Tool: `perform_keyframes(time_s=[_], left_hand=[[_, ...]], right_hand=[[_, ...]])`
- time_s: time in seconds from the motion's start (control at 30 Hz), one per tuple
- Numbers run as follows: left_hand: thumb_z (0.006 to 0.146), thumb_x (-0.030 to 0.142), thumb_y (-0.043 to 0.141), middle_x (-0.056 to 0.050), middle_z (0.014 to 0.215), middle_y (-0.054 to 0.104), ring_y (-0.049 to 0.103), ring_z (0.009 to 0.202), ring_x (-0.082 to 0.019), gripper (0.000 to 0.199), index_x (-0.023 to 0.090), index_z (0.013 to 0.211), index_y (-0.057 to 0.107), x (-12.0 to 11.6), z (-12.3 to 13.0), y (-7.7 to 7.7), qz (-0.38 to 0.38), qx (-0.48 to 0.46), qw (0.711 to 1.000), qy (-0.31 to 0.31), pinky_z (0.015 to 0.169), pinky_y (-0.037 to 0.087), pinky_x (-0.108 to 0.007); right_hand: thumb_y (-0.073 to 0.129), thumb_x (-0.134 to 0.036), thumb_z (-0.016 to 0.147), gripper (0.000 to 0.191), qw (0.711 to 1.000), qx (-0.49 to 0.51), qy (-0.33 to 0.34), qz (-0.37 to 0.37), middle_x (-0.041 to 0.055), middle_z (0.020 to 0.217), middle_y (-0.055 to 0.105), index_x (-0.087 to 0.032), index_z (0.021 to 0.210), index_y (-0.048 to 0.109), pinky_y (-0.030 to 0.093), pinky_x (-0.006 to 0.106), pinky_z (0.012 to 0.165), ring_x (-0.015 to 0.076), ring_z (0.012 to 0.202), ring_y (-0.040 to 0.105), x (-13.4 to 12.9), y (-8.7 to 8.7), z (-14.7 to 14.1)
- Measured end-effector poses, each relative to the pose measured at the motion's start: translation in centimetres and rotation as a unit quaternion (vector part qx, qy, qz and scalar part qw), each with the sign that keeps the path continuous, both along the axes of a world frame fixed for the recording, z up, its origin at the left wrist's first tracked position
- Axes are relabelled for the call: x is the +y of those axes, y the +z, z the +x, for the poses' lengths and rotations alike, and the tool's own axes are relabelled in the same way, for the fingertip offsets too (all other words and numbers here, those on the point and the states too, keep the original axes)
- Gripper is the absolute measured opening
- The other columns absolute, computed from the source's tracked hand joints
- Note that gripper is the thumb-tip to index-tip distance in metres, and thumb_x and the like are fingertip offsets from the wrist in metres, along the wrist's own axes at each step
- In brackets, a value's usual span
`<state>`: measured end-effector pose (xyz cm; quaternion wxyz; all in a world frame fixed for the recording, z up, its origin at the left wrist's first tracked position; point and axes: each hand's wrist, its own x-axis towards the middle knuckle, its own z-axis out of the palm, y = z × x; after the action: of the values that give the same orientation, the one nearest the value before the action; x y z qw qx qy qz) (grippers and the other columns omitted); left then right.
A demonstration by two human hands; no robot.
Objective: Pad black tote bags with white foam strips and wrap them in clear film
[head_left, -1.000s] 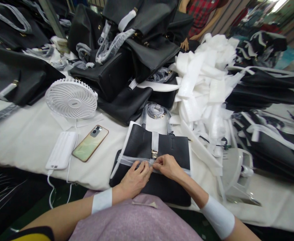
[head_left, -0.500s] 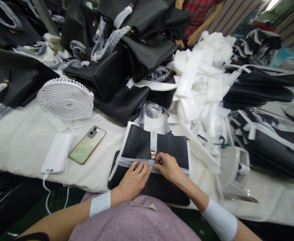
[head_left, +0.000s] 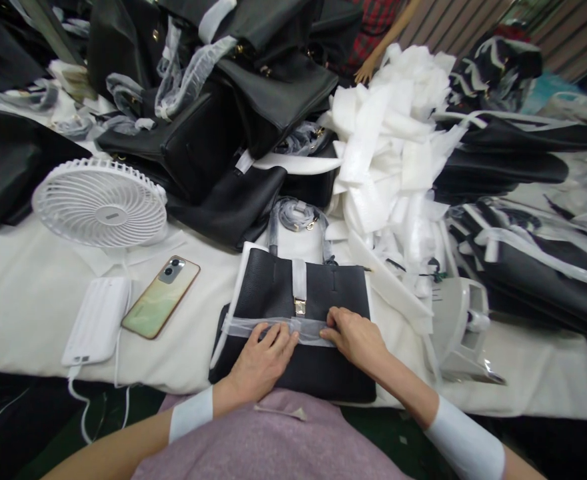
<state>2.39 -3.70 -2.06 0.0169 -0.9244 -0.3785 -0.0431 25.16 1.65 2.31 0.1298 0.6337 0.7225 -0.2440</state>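
A black handbag [head_left: 263,293] lies flat at the table's front edge, with a gold clasp [head_left: 300,307] on its wrapped centre strap. Across its middle runs a translucent plastic strip [head_left: 313,332]. My left hand [head_left: 258,360] rests on the bag, fingers stretched over the strip left of the clasp. To the right of the clasp, my right hand [head_left: 356,340] has its fingers curled and the thumb against the index finger on the strip's edge. Beyond the bag's top edge, its plastic-wrapped handle [head_left: 273,237] surrounds a coiled, wrapped shoulder strap [head_left: 296,215].
On the left are a white fan [head_left: 103,207], a phone [head_left: 162,297] and a corded white power bank [head_left: 98,320]. A tape dispenser [head_left: 458,327] stands right, near white foam strips [head_left: 368,160]. Black bags [head_left: 193,140] are piled behind. A co-worker's hand [head_left: 367,67] shows at the back.
My right hand has slid rightward along the plastic strip, away from the clasp. My left hand stays on the strip. The camera view has shifted slightly.
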Motion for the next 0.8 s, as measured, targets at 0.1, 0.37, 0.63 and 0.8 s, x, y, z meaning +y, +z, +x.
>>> perform_keyframes(time_s=[0.1, 0.37, 0.63, 0.8], left_hand=[[0.096, 0.028, 0.045, -0.009, 0.129, 0.058, 0.050, 0.117, -0.022, 0.040, 0.018, 0.135, 0.048, 0.0, 0.0, 0.0, 0.005, -0.002, 1.000, -0.001, 0.097, 0.035, -0.041], [0.091, 0.030, 0.055, -0.009, 0.126, 0.061, 0.054, 0.109, -0.023, 0.043, 0.020, 0.132, 0.051, 0.2, 0.4, 0.5, 0.008, -0.033, 0.999, 0.007, 0.092, 0.037, -0.040], [0.095, 0.037, 0.049, -0.007, 0.134, 0.060, 0.052, 0.120, -0.021, 0.050, 0.017, 0.140, 0.044, 0.0, -1.0, 0.0, 0.019, -0.071, 0.997, 0.007, 0.102, 0.035, -0.040], [0.096, 0.037, 0.047, -0.007, 0.137, 0.058, 0.052, 0.122, -0.023, 0.048, 0.018, 0.140, 0.045, 0.0, -1.3, -1.2, 0.062, -0.076, 0.995, -0.009, 0.102, 0.040, -0.039]], right_hand=[[0.070, -0.032, 0.083, 0.015, 1.000, 0.009, -0.016, -0.021, 0.0036, 0.086, 0.069, -0.022, 0.086, 0.061, 0.027, 0.030, 0.059, 0.0230, 0.083, 0.066, 0.9, -0.2, -0.2], [0.080, -0.029, 0.071, 0.016, 0.997, 0.055, -0.060, -0.016, 0.0013, 0.079, 0.069, -0.023, 0.076, 0.065, 0.030, 0.027, 0.059, 0.0220, 0.082, 0.066, 1.4, -0.9, -0.1], [0.084, -0.029, 0.063, 0.020, 0.991, 0.090, -0.101, 0.011, 0.0008, 0.076, 0.070, -0.023, 0.073, 0.068, 0.034, 0.026, 0.058, 0.0205, 0.078, 0.066, 1.3, -1.5, 0.7], [0.086, -0.024, 0.057, 0.021, 0.980, 0.138, -0.142, -0.013, -0.0029, 0.054, 0.062, -0.021, 0.067, 0.068, 0.037, 0.022, 0.054, 0.0160, 0.059, 0.064, 1.8, -1.7, 1.1]])
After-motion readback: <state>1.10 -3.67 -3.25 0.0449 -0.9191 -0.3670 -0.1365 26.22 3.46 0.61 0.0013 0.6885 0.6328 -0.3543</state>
